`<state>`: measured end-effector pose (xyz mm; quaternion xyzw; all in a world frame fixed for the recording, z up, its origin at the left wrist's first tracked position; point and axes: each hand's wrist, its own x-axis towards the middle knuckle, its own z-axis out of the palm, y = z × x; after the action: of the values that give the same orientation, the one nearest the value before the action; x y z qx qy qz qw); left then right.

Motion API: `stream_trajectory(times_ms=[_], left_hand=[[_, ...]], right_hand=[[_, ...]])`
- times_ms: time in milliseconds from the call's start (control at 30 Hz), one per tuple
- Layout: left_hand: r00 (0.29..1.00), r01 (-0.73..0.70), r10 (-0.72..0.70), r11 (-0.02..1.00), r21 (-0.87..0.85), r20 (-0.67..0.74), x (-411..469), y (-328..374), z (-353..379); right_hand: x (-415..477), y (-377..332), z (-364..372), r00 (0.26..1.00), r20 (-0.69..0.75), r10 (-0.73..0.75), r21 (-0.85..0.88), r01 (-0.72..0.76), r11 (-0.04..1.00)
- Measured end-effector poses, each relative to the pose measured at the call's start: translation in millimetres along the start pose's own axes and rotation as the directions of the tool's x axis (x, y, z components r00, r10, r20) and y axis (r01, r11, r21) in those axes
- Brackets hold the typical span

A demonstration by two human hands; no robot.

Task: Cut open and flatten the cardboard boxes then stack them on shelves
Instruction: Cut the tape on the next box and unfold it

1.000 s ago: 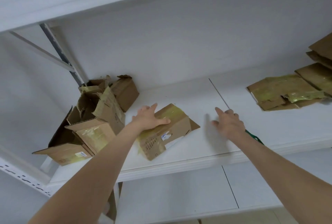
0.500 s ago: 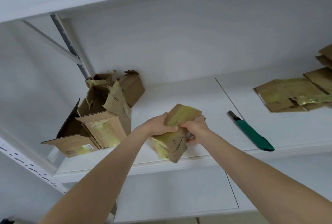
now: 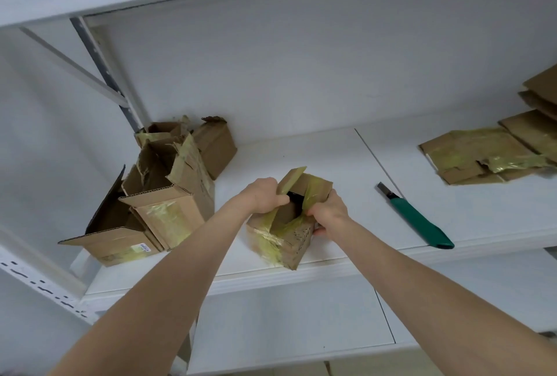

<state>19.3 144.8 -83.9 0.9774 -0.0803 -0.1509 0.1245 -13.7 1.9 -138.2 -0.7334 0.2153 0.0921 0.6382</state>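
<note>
A small brown cardboard box (image 3: pixel 289 240) wrapped in yellowish tape stands near the front edge of the white shelf (image 3: pixel 346 164). Its top is split open, with a dark gap between the flaps. My left hand (image 3: pixel 263 195) grips the left flap and my right hand (image 3: pixel 327 214) grips the right side, both curled round the cardboard. A green-handled utility knife (image 3: pixel 420 220) lies on the shelf to the right of the box, blade pointing away from me, touched by neither hand.
Several opened, unflattened boxes (image 3: pixel 159 195) are piled at the shelf's left end by the upright. Flattened cardboard pieces (image 3: pixel 482 154) lie at the right, with more stacked at the far right edge (image 3: pixel 542 89). A lower shelf (image 3: pixel 286 324) runs beneath.
My right hand let go of the knife, which now lies on the shelf. Both hands took hold of the small box, stood it up and pulled its top flaps apart.
</note>
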Motion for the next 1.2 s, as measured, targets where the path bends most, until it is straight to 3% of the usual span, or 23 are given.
stream_trajectory(times_ms=[100,200,233,300,400,533,700,833,933,1000,1067,1100,1133,1200], left_hand=[[0.999,-0.015,0.010,0.992,-0.123,-0.046,-6.6,-3.2,-13.4],[0.999,-0.041,0.026,0.888,-0.458,-0.038,-13.9,-15.6,-33.6],[0.999,-0.047,0.036,0.868,-0.495,-0.032,-17.3,-16.7,-36.2],[0.996,-0.071,0.038,0.878,-0.474,-0.080,-21.6,-11.9,-35.7],[0.976,-0.151,0.065,0.887,-0.435,-0.207,-26.9,7.7,-37.7],[0.954,-0.263,0.165,0.859,-0.439,-0.249,-35.1,27.7,-50.5],[0.955,-0.250,0.115,0.809,-0.532,-0.275,-30.8,20.9,-48.5],[0.932,-0.202,-0.006,0.822,-0.532,-0.363,-23.6,3.2,-48.2],[0.868,-0.077,-0.104,0.937,-0.339,-0.485,-15.8,-3.5,-45.3],[0.791,-0.002,-0.215,0.935,-0.354,-0.573,-17.1,-4.7,-41.0],[0.719,-0.027,-0.383,0.818,-0.574,-0.580,-15.0,-4.3,-36.8],[0.697,-0.042,-0.501,0.686,-0.727,-0.513,-13.9,-0.5,-34.0],[0.698,-0.031,-0.593,0.536,-0.844,-0.401,-11.9,4.5,-27.6],[0.749,0.029,-0.633,0.326,-0.945,-0.195,-8.2,21.1,-6.5]], right_hand=[[-1.4,1.7,-5.7,0.999,0.035,-0.001,0.074,-0.002,0.997],[0.4,6.6,-14.9,0.998,0.067,-0.005,0.199,-0.008,0.980],[1.4,8.0,-16.9,0.997,0.082,-0.008,0.231,-0.011,0.973],[-0.5,4.5,-17.1,0.996,0.091,-0.010,0.233,-0.012,0.973],[-2.5,-12.5,-19.2,0.999,0.022,-0.027,0.025,0.026,0.999],[-8.2,-34.7,-35.2,0.999,-0.023,-0.023,-0.051,0.022,0.998],[-9.8,-32.7,-53.6,0.999,-0.021,-0.036,0.161,0.039,0.986],[-13.6,-21.4,-69.8,0.993,0.118,-0.017,0.521,-0.048,0.852],[-21.8,-18.9,-71.3,0.976,0.208,-0.061,0.588,-0.075,0.806],[-24.1,-20.1,-68.3,0.980,0.189,-0.066,0.639,-0.071,0.766],[-23.5,-21.2,-64.2,0.991,0.125,-0.055,0.693,-0.048,0.720],[-22.0,-21.2,-61.7,0.995,0.088,-0.053,0.712,-0.025,0.701],[-21.9,-21.7,-58.7,0.997,0.049,-0.053,0.719,0.002,0.695],[-23.4,-22.4,-50.0,0.998,-0.022,-0.063,0.706,0.060,0.706]])
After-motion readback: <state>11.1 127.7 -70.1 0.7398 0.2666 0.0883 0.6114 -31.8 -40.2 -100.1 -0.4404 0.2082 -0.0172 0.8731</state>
